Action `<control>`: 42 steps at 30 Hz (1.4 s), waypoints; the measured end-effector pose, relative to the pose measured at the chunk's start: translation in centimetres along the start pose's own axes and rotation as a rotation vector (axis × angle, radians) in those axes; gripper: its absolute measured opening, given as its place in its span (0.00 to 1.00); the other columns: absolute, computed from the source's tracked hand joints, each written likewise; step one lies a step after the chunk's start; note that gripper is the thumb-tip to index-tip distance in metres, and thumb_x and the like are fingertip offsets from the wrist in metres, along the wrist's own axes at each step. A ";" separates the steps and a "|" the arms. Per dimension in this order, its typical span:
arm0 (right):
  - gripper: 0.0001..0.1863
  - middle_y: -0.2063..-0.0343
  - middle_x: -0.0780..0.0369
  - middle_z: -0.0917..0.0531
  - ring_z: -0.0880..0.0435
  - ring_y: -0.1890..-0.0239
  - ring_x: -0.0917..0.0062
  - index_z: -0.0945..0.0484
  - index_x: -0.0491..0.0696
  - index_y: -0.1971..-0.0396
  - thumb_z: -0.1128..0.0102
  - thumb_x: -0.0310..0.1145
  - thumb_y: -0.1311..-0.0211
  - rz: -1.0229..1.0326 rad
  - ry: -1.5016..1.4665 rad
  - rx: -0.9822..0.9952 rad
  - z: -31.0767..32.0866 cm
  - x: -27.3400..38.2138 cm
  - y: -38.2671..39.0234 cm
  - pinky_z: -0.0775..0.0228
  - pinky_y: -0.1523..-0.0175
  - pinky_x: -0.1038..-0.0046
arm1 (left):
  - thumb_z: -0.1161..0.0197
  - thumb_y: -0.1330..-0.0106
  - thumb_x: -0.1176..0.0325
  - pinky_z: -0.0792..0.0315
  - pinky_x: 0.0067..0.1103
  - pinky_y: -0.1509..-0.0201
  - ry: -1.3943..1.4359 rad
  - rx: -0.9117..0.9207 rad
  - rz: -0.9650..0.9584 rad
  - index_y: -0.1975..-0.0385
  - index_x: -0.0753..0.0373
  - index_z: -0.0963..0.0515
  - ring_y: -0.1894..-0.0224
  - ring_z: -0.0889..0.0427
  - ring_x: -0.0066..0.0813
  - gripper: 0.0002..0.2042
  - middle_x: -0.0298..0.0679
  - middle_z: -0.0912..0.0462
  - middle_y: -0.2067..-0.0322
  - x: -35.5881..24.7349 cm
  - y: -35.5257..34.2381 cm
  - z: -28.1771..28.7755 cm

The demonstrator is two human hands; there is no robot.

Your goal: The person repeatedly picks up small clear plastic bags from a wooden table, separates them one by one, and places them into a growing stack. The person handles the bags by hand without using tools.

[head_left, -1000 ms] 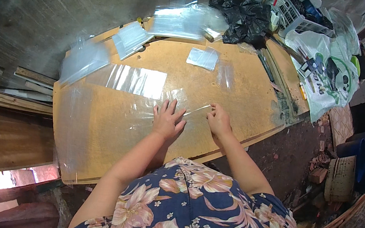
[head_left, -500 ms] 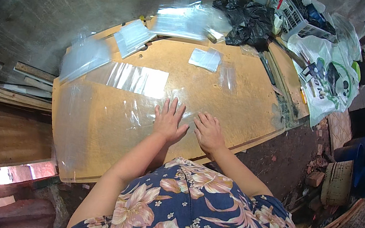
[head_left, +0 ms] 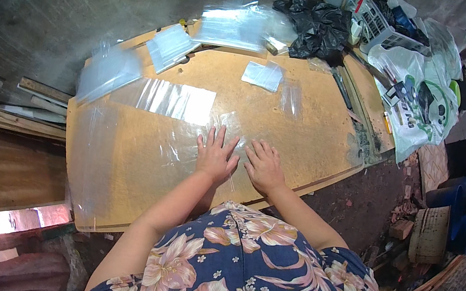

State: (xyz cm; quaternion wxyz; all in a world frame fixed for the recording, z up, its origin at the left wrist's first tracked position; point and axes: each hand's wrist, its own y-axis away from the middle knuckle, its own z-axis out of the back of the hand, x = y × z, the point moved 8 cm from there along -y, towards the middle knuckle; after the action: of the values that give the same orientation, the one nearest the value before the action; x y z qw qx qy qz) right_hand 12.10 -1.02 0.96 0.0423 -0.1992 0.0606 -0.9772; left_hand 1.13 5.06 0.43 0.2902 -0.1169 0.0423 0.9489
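Your left grip [head_left: 216, 161] lies flat, fingers spread, on the clear film [head_left: 178, 141], which stretches leftward from it over the worktop [head_left: 326, 124]; your right grip [head_left: 265, 168], also spread, rests just beside. You cannot tell the film's long axis.

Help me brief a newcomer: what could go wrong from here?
The thin film under the left hand could wrinkle or slip if that hand shifts. The right hand, close by, might snag it. The leftmost plastic stack sits at the edge of the table, so a knock might spill it.
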 end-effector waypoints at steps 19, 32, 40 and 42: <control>0.20 0.62 0.51 0.26 0.29 0.55 0.56 0.29 0.43 0.60 0.39 0.37 0.53 -0.862 0.136 -0.727 10.8 -22.4 9.5 0.38 0.49 0.60 | 0.44 0.47 0.49 0.59 0.54 0.39 0.026 0.126 0.040 0.42 0.40 0.37 0.33 0.56 0.48 0.29 0.42 0.50 0.36 0.5 -0.1 -0.6; 0.14 0.62 0.54 0.26 0.27 0.56 0.60 0.21 0.47 0.65 0.37 0.37 0.52 -1.155 0.126 -0.652 11.0 -29.1 14.0 0.35 0.51 0.64 | 0.43 0.47 0.49 0.55 0.54 0.40 -0.040 0.192 0.039 0.43 0.39 0.36 0.35 0.53 0.49 0.28 0.42 0.49 0.36 0.1 -0.7 0.2; 0.10 0.70 0.54 0.23 0.24 0.64 0.62 0.22 0.46 0.71 0.45 0.37 0.45 -1.029 0.109 -0.912 14.0 -27.3 12.1 0.32 0.58 0.66 | 0.43 0.48 0.51 0.51 0.52 0.41 -0.027 0.149 -0.020 0.44 0.40 0.35 0.38 0.50 0.54 0.27 0.45 0.48 0.38 0.2 -1.0 0.5; 0.10 0.74 0.55 0.21 0.21 0.68 0.65 0.24 0.44 0.71 0.47 0.35 0.42 -0.870 -0.022 -0.896 13.3 -24.1 8.8 0.32 0.62 0.70 | 0.44 0.48 0.51 0.49 0.52 0.42 -0.005 0.135 -0.024 0.44 0.40 0.35 0.38 0.49 0.55 0.27 0.46 0.47 0.39 0.3 -0.9 0.4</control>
State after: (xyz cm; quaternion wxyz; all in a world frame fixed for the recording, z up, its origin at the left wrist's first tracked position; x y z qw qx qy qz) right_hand 39.99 -8.52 2.69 -0.4466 -0.2143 0.3775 -0.7824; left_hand 1.35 6.05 0.75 0.3089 -0.0951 0.1042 0.9406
